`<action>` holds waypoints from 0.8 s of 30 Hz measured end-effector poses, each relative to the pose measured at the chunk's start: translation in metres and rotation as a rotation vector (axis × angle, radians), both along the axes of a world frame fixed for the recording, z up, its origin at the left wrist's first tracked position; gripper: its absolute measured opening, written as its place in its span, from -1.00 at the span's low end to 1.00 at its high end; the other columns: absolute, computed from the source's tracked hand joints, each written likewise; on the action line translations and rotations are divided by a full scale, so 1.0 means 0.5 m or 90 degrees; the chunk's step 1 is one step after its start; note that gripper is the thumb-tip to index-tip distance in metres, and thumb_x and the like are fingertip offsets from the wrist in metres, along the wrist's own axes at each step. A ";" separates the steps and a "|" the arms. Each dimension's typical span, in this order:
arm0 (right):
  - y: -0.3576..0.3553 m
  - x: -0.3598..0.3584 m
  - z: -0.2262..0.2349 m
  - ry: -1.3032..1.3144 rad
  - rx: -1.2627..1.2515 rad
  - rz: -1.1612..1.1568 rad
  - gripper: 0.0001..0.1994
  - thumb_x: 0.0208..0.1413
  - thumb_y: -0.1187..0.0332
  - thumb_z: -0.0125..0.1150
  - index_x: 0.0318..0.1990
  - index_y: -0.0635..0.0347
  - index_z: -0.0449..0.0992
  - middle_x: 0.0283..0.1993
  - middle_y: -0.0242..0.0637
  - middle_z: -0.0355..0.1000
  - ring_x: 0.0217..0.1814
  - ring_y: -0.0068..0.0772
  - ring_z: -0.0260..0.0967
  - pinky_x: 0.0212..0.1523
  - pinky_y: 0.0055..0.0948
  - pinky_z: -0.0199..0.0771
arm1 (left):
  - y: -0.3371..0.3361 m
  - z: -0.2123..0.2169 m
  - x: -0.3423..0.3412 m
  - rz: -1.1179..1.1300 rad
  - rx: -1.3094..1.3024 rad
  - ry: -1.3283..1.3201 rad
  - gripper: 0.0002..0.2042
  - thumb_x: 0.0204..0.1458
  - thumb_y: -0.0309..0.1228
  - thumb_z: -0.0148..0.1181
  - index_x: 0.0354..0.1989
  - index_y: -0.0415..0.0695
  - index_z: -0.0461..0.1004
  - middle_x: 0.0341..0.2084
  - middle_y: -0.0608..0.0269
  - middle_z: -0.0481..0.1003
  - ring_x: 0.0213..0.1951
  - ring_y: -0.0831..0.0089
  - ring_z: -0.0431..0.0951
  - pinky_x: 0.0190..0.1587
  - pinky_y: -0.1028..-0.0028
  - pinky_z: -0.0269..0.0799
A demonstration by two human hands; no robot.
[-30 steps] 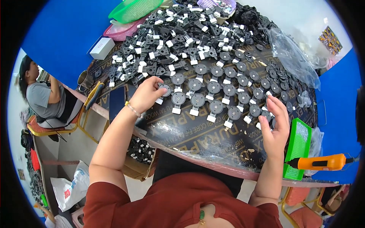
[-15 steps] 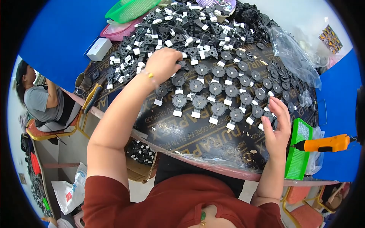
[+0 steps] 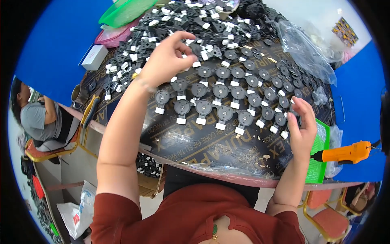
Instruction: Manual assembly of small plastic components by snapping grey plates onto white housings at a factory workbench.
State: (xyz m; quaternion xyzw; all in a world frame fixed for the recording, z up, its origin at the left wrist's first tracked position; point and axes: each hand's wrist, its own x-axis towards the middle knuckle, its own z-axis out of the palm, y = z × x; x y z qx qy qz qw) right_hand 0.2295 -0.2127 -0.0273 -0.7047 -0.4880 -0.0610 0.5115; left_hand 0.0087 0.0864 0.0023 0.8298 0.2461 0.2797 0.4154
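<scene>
My left hand [image 3: 168, 57] hangs at the near edge of a heap of black plastic brackets with white tips [image 3: 193, 24]. Its thumb and index finger are apart, and a dark piece shows near them; no firm hold is visible. Below it, several assembled black pieces, each a round disc on a white-tipped bracket [image 3: 203, 107], lie in loose rows across the dark tabletop [image 3: 195, 142]. At the right end of these rows is my right hand [image 3: 304, 126], fingers curved and thumb apart, beside a disc piece [image 3: 280, 119]. Its palm side is partly hidden.
Loose black discs [image 3: 288, 86] lie at the right, near a clear plastic bag [image 3: 306, 53]. An orange electric screwdriver [image 3: 345, 153] hangs over a green tray [image 3: 315, 173]. A white box [image 3: 94, 57] and metal mug [image 3: 79, 94] stand left. Another person [image 3: 38, 118] sits farther left.
The whole view has shifted slightly, moving the table contents left and up. My left hand has moved away toward the heap and its fingers have spread. My right hand stays by the row's end.
</scene>
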 end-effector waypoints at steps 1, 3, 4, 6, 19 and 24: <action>-0.014 0.017 0.003 -0.013 -0.018 -0.014 -0.78 0.01 0.60 0.25 -0.14 0.31 0.55 -0.11 -0.18 0.50 -0.11 -0.32 0.46 -0.04 -0.42 0.43 | -0.028 0.017 0.005 -0.035 -0.135 -0.118 -0.58 0.01 -0.46 0.25 0.09 -0.22 0.40 -0.38 0.34 0.53 -0.42 0.66 0.45 -0.37 0.63 0.34; -0.042 0.025 0.032 -0.028 -0.085 -0.037 -0.96 0.04 0.59 0.23 -0.34 0.34 0.52 -0.32 -0.22 0.49 -0.25 -0.34 0.44 -0.17 -0.46 0.40 | -0.079 0.013 0.023 -0.120 -0.422 -0.381 -0.73 0.09 -0.48 0.22 -0.03 -0.19 0.42 -0.35 0.29 0.53 -0.35 0.58 0.52 -0.29 0.61 0.41; -0.053 0.028 0.044 -0.054 -0.159 -0.032 -0.95 0.05 0.57 0.23 -0.33 0.35 0.52 -0.32 -0.22 0.49 -0.29 -0.36 0.44 -0.22 -0.47 0.40 | -0.124 0.027 0.029 -0.165 -0.500 -0.431 -0.82 0.12 -0.46 0.17 -0.13 -0.18 0.39 -0.33 0.23 0.54 -0.26 0.45 0.59 -0.21 0.51 0.51; -0.072 0.039 0.042 0.000 -0.243 -0.030 -0.94 0.06 0.54 0.24 -0.32 0.35 0.51 -0.36 -0.22 0.47 -0.34 -0.38 0.42 -0.29 -0.46 0.39 | -0.183 0.017 0.059 -0.249 -0.646 -0.448 -0.85 0.18 -0.40 0.05 -0.16 -0.19 0.34 -0.24 0.10 0.53 -0.21 0.29 0.61 -0.15 0.38 0.56; -0.234 0.046 -0.072 -0.108 -0.471 -0.206 -0.94 -0.12 0.53 0.32 -0.43 0.23 0.61 -0.39 -0.14 0.42 -0.31 -0.08 0.44 -0.25 -0.19 0.44 | -0.299 -0.159 0.144 -0.258 -0.755 -0.255 -0.65 0.21 -0.46 0.01 0.17 -0.15 0.34 -0.17 0.09 0.53 -0.21 0.35 0.60 -0.12 0.38 0.54; -0.216 0.049 -0.079 -0.143 -0.427 -0.174 -0.96 -0.11 0.56 0.28 -0.45 0.29 0.55 -0.35 -0.15 0.41 -0.24 -0.07 0.42 -0.22 -0.22 0.43 | -0.301 -0.151 0.140 -0.281 -0.776 -0.269 -0.64 0.21 -0.46 -0.02 0.19 -0.12 0.31 -0.12 0.01 0.52 -0.19 0.30 0.62 -0.09 0.34 0.56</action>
